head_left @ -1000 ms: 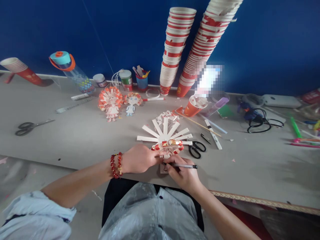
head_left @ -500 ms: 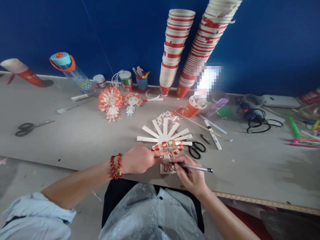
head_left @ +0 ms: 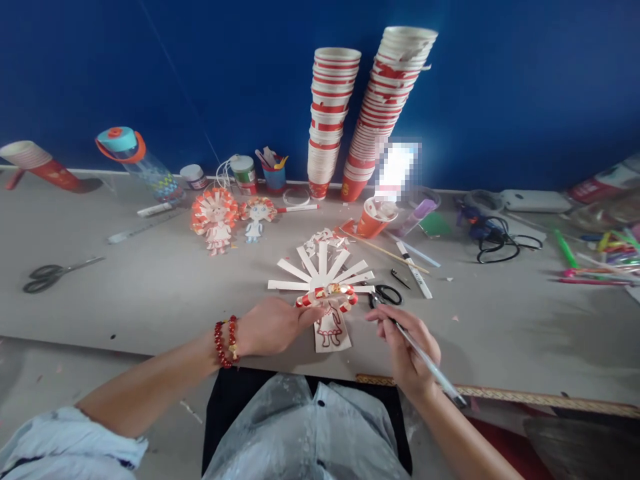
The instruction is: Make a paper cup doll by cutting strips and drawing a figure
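A white paper doll (head_left: 330,330) lies near the table's front edge, with a dress and legs drawn on it in dark reddish lines. Curled red-and-white strips (head_left: 345,291) circle its head, and flat white strips (head_left: 324,260) fan out behind. My left hand (head_left: 267,327) is closed, its fingertips gripping the doll at the left below the curls. To the right of the doll, my right hand (head_left: 413,350) grips a clear-barrelled pen (head_left: 431,365), held off the paper. Black-handled scissors (head_left: 387,294) lie just beyond my right hand, partly under the strips.
Two finished-looking paper dolls (head_left: 217,220) lie at the back left, near a water bottle (head_left: 143,163). Tall paper cup stacks (head_left: 330,127) stand against the blue wall. A lit, blurred phone (head_left: 397,170) rests in a red cup (head_left: 373,220). More scissors (head_left: 45,277) lie far left.
My right hand has drawn the pen away from the doll to the right, uncovering the drawn dress and legs. My left hand stays on the doll. The view has shifted slightly.
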A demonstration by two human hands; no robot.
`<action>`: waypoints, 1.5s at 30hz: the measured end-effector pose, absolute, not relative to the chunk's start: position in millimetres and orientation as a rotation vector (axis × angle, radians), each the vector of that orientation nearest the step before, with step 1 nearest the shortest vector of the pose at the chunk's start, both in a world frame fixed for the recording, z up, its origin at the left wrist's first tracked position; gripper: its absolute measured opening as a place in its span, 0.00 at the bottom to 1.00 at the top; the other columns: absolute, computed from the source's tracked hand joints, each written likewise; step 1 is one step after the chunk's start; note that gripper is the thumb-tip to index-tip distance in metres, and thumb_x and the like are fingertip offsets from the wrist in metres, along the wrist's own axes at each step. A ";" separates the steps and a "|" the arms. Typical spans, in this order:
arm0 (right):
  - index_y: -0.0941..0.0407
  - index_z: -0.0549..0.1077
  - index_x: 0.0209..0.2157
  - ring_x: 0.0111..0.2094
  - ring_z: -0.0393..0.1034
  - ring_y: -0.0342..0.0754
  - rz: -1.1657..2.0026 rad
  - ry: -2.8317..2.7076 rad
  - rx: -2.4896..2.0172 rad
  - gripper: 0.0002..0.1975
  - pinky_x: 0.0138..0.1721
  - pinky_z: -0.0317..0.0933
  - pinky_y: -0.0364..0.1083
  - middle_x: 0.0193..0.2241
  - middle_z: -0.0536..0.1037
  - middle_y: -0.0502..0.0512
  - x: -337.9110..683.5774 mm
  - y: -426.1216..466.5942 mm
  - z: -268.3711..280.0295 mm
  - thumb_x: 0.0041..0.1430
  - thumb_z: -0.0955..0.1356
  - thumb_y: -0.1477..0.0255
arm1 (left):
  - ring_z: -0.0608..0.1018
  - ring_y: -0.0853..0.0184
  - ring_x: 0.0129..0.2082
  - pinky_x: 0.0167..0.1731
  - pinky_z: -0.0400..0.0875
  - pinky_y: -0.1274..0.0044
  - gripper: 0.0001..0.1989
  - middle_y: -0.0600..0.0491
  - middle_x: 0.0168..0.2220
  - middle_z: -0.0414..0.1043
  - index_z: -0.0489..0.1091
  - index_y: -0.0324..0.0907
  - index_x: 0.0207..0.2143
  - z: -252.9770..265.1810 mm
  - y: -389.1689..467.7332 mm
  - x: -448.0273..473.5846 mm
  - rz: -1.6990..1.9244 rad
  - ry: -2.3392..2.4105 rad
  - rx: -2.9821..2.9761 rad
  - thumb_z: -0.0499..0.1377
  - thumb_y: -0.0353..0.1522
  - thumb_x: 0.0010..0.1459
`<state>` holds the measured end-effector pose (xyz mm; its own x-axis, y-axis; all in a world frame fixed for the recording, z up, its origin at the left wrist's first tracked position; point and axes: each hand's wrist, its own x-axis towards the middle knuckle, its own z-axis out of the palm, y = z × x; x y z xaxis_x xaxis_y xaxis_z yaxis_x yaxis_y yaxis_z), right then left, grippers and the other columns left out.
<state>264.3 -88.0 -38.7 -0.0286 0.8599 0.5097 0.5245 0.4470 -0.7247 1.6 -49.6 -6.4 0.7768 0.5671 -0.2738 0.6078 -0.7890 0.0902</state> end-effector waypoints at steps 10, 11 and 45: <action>0.52 0.69 0.52 0.45 0.73 0.54 0.342 -2.135 -1.068 0.17 0.49 0.65 0.54 0.44 0.78 0.59 249.7 -39.9 -11.2 0.62 0.65 0.75 | 0.77 0.61 0.22 0.20 0.65 0.76 0.28 0.51 0.26 0.76 0.53 0.40 0.64 -6.8 -49.7 2.3 -0.259 0.942 2.827 0.50 0.28 0.61; 0.52 0.70 0.52 0.44 0.73 0.54 0.377 -2.146 -1.068 0.17 0.48 0.66 0.52 0.44 0.79 0.58 247.0 -37.5 -12.0 0.62 0.65 0.76 | 0.77 0.61 0.22 0.20 0.65 0.76 0.28 0.51 0.27 0.76 0.53 0.41 0.64 -7.2 -49.9 2.4 -0.250 0.942 2.836 0.51 0.28 0.61; 0.53 0.74 0.44 0.36 0.75 0.48 0.503 -1.948 -1.119 0.10 0.40 0.67 0.44 0.37 0.81 0.55 253.2 -6.2 -11.1 0.66 0.63 0.71 | 0.60 0.73 0.21 0.23 0.54 0.81 0.15 0.62 0.20 0.55 0.61 0.42 0.26 -7.1 43.6 -96.3 1.021 1.883 1.722 0.58 0.43 0.54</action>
<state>253.2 -6.2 -11.1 -0.2741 0.8487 0.4523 0.5233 0.5262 -0.6703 -96.3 43.6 -7.1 -0.1687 0.9680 0.1856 0.6836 -0.0207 0.7295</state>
